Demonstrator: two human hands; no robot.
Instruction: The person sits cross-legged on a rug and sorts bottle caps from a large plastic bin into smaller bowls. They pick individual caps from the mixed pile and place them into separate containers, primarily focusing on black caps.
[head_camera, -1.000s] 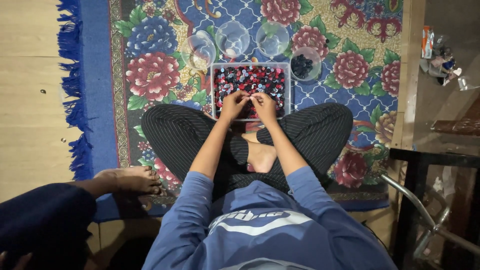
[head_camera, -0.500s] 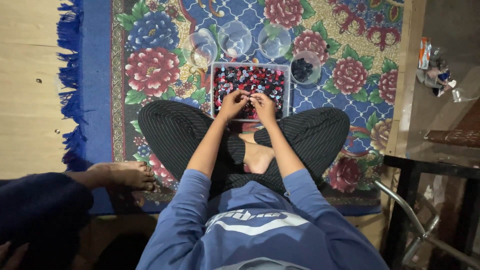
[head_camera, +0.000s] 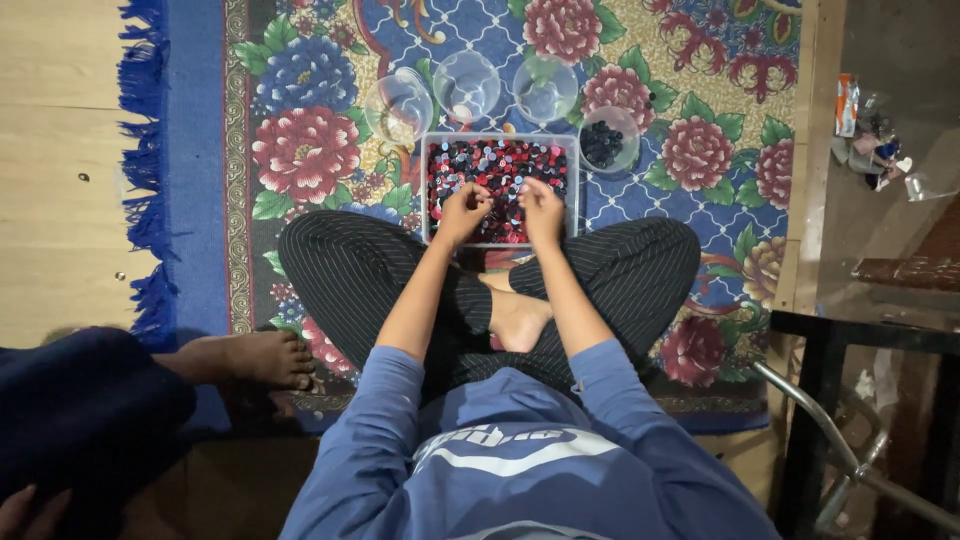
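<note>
Both hands' fingers dig in the bead tray, four clear bowls just beyond.

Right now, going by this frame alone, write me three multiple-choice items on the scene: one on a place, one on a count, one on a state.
1. Where are both hands?
A. Over the rectangular tray
B. On the bare floor
C. In a round bowl

2. How many round clear bowls stand beyond the tray?
A. Two
B. Four
C. Six

3. Which bowl holds dark pieces?
A. The leftmost
B. None
C. The rightmost

Key:
1 A: the left hand and right hand rest over the tray of red and dark pieces.
2 B: four bowls line its far side.
3 C: the rightmost bowl holds dark pieces; the leftmost bowl looks empty.
</note>
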